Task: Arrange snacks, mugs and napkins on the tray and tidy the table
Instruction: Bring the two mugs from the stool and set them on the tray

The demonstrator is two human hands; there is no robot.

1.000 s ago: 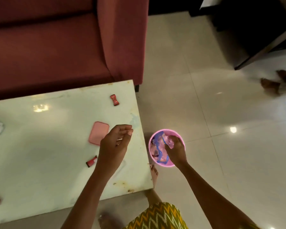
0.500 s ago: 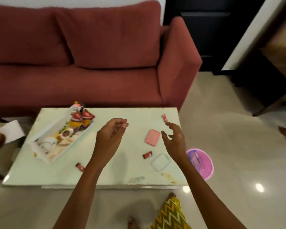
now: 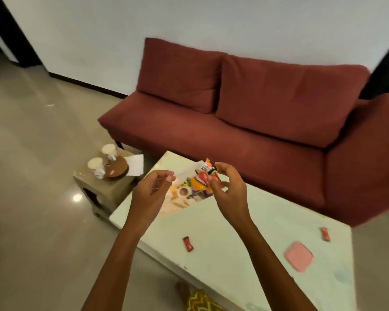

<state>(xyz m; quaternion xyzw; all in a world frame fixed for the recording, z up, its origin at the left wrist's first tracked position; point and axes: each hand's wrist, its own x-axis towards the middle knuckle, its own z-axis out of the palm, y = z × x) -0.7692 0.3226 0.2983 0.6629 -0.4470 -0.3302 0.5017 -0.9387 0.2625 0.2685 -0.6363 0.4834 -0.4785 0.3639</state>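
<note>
Nearest, our hands: we hold both up over the near-left part of the table; the left hand (image 3: 153, 194) is loosely curled with finger and thumb close and nothing visible in it; the right hand (image 3: 228, 189) is half open, fingers bent, and whether it pinches a wrapper we cannot tell, since the snacks lie straight behind it.
Loose sweets: one red sweet (image 3: 188, 244) lies on the table between our forearms, long axis running away from us; we judge either hand could reach it, the right perhaps sooner.
Second sweet: another red sweet (image 3: 325, 234) lies well off to the right, near the far edge, just beyond a pink lid (image 3: 298, 256).
Tray: the tray (image 3: 177, 203) sits at the table's far-left end, just past our fingertips, long axis slanting away to the right, with snack packets (image 3: 202, 176) heaped at its far end.
Surface: the pale table (image 3: 245, 254) is smooth, stained in places.
Mugs and napkins: two mugs (image 3: 109, 151) and white napkins (image 3: 135, 167) wait on a low stool (image 3: 103, 187) left of the table, apart from the tray.
Room: red sofa (image 3: 245, 113), glossy tiled floor (image 3: 32, 153).
</note>
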